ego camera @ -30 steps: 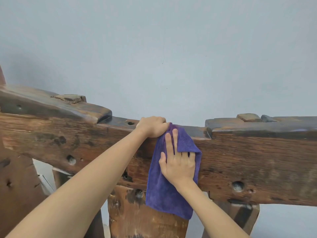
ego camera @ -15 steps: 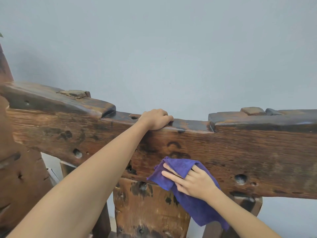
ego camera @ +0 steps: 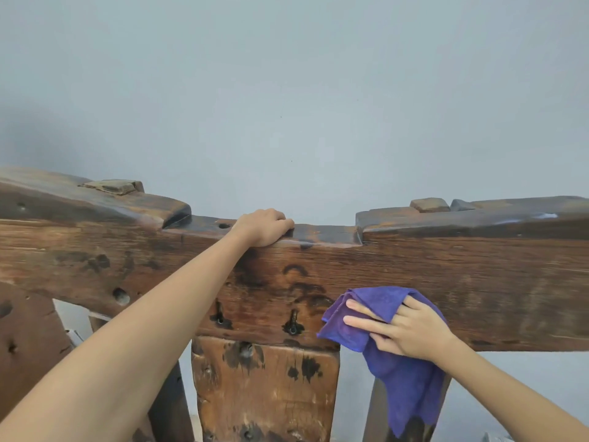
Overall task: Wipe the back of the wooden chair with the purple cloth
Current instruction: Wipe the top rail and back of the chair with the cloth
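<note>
The wooden chair's back is a thick, dark, weathered top rail (ego camera: 478, 282) running across the view, with a broad centre slat (ego camera: 264, 390) below it. My left hand (ego camera: 263, 226) grips the rail's top edge in its lowered middle section, fingers curled over the far side. The purple cloth (ego camera: 404, 381) is pressed against the rail's lower front face, right of centre, by my right hand (ego camera: 401, 330), whose straight fingers point left. The cloth's loose end hangs down below the rail over a narrower right slat.
A plain pale grey wall (ego camera: 293, 90) fills the space behind and above the chair. Raised wooden blocks (ego camera: 430, 205) stick up on the rail's top at left and right. Gaps open between the slats under the rail.
My right hand has slid the cloth from the rail's top edge down to its lower face and then rightward. The left hand keeps its grip on the top edge.
</note>
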